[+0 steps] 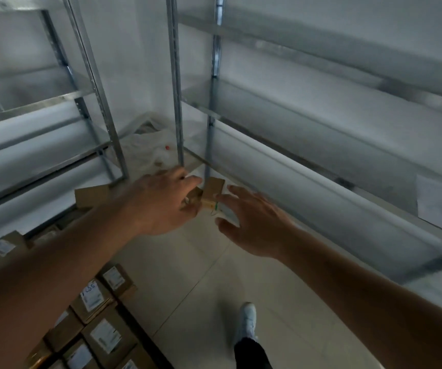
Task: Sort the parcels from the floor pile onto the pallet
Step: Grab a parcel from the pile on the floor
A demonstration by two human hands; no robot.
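Small brown cardboard parcels (213,189) lie on the pale floor at the foot of a metal shelf post, one with yellow tape. My left hand (161,202) reaches out over their left side, fingers curved, and its fingertips overlap one parcel; whether it grips it is unclear. My right hand (253,222) hovers just right of them, fingers spread and holding nothing. Another brown box (92,196) lies behind my left forearm. Labelled cardboard parcels (102,334) are stacked in rows at the lower left; what they rest on is hidden.
Metal shelving (321,134) runs along the right wall, and another rack (54,110) stands at the left. Crumpled clear plastic (147,147) fills the far corner. My white shoe (247,319) is on the tiled floor below.
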